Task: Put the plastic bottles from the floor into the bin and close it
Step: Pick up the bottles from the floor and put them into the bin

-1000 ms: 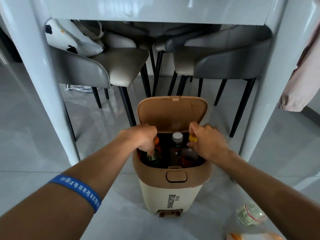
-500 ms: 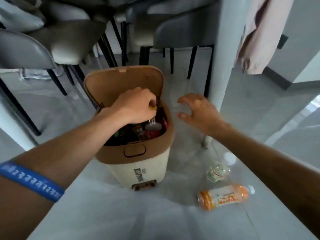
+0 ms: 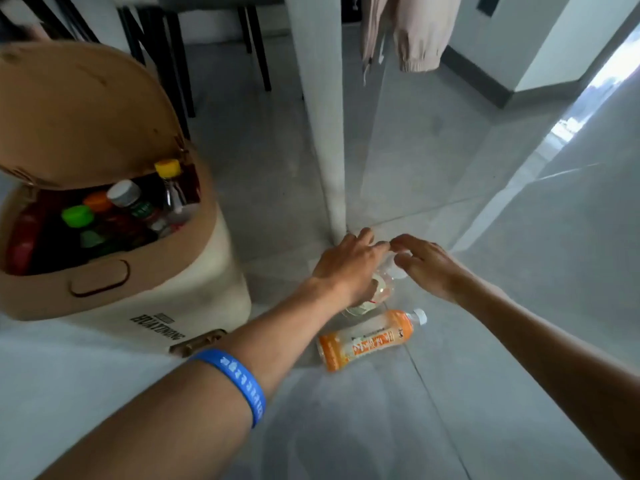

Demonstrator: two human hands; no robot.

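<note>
From the head camera I see both my hands low over the grey tiled floor, meeting at a clear plastic bottle that lies beside the foot of the white table leg. My left hand lies over the bottle's body with its fingers curled around it; how firmly it grips I cannot tell. My right hand hovers at the bottle's cap end, fingers spread apart, fingertips close to those of the left. A blue wristband sits on my left forearm.

Just nearer to me an orange-labelled bottle with a white cap lies on its side on the floor, untouched. To the left stands the tan and cream pedal bin, its lid raised, packed with upright bottles showing yellow, white, orange and green caps. A pale garment hangs at the top.
</note>
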